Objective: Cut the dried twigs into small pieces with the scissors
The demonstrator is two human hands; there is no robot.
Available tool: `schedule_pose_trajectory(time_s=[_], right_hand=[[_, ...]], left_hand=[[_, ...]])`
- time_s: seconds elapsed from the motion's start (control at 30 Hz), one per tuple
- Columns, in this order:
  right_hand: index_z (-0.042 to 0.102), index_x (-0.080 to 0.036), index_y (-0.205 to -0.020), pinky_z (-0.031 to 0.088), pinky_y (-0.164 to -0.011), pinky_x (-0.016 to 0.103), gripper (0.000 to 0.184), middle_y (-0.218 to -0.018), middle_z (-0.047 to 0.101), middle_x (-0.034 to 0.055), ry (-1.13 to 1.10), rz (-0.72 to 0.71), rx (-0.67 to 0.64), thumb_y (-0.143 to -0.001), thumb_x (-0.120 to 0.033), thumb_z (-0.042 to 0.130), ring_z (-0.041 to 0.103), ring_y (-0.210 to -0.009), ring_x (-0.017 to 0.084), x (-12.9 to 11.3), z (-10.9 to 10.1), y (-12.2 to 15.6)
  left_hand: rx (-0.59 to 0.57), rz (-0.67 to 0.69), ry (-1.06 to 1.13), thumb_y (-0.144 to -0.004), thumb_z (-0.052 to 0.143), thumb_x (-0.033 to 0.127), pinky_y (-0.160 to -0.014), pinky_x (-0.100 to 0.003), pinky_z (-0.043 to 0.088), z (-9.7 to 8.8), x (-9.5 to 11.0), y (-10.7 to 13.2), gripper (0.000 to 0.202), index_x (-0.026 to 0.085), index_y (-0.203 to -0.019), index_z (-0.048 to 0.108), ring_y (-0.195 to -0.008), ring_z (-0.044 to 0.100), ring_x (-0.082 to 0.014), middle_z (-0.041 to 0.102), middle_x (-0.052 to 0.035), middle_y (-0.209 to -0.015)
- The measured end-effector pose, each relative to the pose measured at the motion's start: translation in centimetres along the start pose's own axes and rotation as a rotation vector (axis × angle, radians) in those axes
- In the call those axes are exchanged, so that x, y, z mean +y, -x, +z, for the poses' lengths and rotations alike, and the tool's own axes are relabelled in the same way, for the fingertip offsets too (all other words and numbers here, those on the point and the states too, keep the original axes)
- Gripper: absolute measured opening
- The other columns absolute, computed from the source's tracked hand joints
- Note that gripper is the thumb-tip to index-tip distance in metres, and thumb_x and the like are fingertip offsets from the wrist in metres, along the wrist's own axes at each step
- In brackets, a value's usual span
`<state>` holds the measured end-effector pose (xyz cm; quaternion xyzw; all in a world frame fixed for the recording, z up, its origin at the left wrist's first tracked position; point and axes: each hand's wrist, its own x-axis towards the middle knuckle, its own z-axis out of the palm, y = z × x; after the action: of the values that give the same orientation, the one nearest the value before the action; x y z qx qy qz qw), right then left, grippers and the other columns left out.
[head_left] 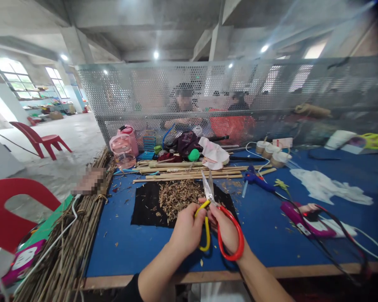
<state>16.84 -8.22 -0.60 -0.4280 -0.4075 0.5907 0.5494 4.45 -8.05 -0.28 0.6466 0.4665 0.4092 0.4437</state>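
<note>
A pair of scissors [210, 197] with one yellow and one red handle points away from me, its blades slightly apart. My left hand [189, 228] is closed at the yellow handle. My right hand [225, 228] is closed around the red handle, which loops over its back. Both hands meet just below the scissors' pivot; whether a small piece is pinched between the fingers is hidden. Beneath and beyond them, a heap of brown dried plant bits [178, 197] lies on a black cloth [145, 209].
Bamboo sticks [189, 176] lie behind the cloth. A blue glue gun [255, 178] and a purple power strip [308, 220] with cords are on the right. Bundled twigs [78, 235] line the left edge. A perforated metal screen [138, 92] stands at the back, with people behind it.
</note>
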Motion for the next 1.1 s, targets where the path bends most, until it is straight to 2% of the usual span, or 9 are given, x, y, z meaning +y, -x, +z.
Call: schedule_pose_trajectory(time_s=[0.07,0.17,0.27,0.47,0.63,0.8,0.9,1.0,1.1], right_hand=[[0.061,-0.016,-0.101,0.024,-0.039,0.018,0.041,-0.048,0.039,-0.0076,-0.004,-0.017,0.044,-0.070,-0.041,0.067,0.032,-0.042,0.005,0.2,0.2,0.3],[0.048,-0.021,-0.121,0.020,-0.037,0.017,0.056,-0.042,0.031,-0.0114,-0.103,-0.035,0.072,-0.070,-0.033,0.068,0.024,-0.037,0.004,0.1,0.3,1.0],[0.038,-0.024,-0.129,0.022,-0.037,0.017,0.062,-0.042,0.031,-0.0119,-0.155,-0.094,0.099,-0.073,-0.031,0.065,0.024,-0.037,0.005,0.0,0.4,1.6],[0.040,-0.026,-0.126,0.024,-0.037,0.016,0.058,-0.042,0.032,-0.0122,-0.175,-0.192,0.148,-0.074,-0.028,0.064,0.025,-0.037,0.005,-0.6,0.7,1.2],[0.040,-0.027,-0.124,0.025,-0.037,0.017,0.057,-0.043,0.031,-0.0124,-0.123,-0.271,0.238,-0.073,-0.028,0.064,0.026,-0.036,0.005,-2.1,0.6,1.6],[0.040,-0.031,-0.122,0.031,-0.041,0.021,0.049,-0.048,0.036,-0.0094,-0.061,-0.370,0.370,-0.077,-0.030,0.060,0.033,-0.040,0.009,-2.1,0.4,2.4],[0.044,-0.028,-0.115,0.035,-0.045,0.024,0.047,-0.054,0.044,-0.0060,0.045,-0.229,0.142,-0.073,-0.036,0.062,0.042,-0.048,0.012,-1.3,-0.2,2.6],[0.049,-0.022,-0.111,0.039,-0.052,0.026,0.050,-0.062,0.051,-0.0026,0.181,-0.045,-0.201,-0.066,-0.032,0.067,0.049,-0.058,0.014,-0.8,-0.9,3.1],[0.043,-0.021,-0.120,0.040,-0.052,0.025,0.056,-0.075,0.056,0.0018,0.065,0.087,-0.408,-0.068,-0.034,0.060,0.051,-0.062,0.015,-0.9,-1.9,4.0]], left_hand=[[0.047,-0.070,0.047,-0.085,0.040,0.044,-0.050,-0.020,0.033,0.8,-0.5,0.6,0.034,0.016,-0.070,0.052,-0.053,0.044,-0.0089,0.051,0.0017,-0.060],[-0.016,-0.233,0.222,-0.084,0.036,0.051,-0.039,-0.020,0.028,1.2,-1.3,1.3,0.038,0.018,-0.065,0.043,-0.037,0.038,-0.0077,0.041,0.0060,-0.045],[-0.049,-0.303,0.347,-0.084,0.034,0.053,-0.034,-0.019,0.026,1.2,-1.4,1.8,0.039,0.020,-0.067,0.040,-0.030,0.040,-0.0090,0.040,0.0069,-0.038],[0.011,-0.303,0.346,-0.085,0.034,0.052,-0.035,-0.017,0.029,1.2,-0.1,2.6,0.039,0.019,-0.065,0.039,-0.031,0.043,-0.0085,0.044,0.0054,-0.038],[0.029,-0.297,0.285,-0.085,0.028,0.057,-0.033,-0.018,0.027,2.7,1.1,3.4,0.042,0.019,-0.070,0.041,-0.032,0.042,-0.0086,0.046,0.0049,-0.046],[0.070,-0.144,0.080,-0.088,0.025,0.053,-0.043,-0.021,0.030,3.0,2.0,3.3,0.043,0.020,-0.064,0.039,-0.042,0.042,-0.0092,0.043,0.0033,-0.050],[0.105,-0.054,-0.061,-0.089,0.026,0.048,-0.051,-0.023,0.032,1.9,2.4,2.6,0.042,0.019,-0.064,0.044,-0.053,0.046,-0.0121,0.050,-0.0003,-0.057],[-0.003,0.003,-0.100,-0.089,0.028,0.045,-0.057,-0.024,0.036,0.4,2.3,2.2,0.041,0.019,-0.069,0.053,-0.059,0.050,-0.0147,0.056,-0.0033,-0.064],[-0.084,0.000,-0.183,-0.090,0.027,0.043,-0.057,-0.024,0.035,-0.7,1.6,2.6,0.043,0.019,-0.067,0.054,-0.056,0.048,-0.0142,0.056,-0.0033,-0.061]])
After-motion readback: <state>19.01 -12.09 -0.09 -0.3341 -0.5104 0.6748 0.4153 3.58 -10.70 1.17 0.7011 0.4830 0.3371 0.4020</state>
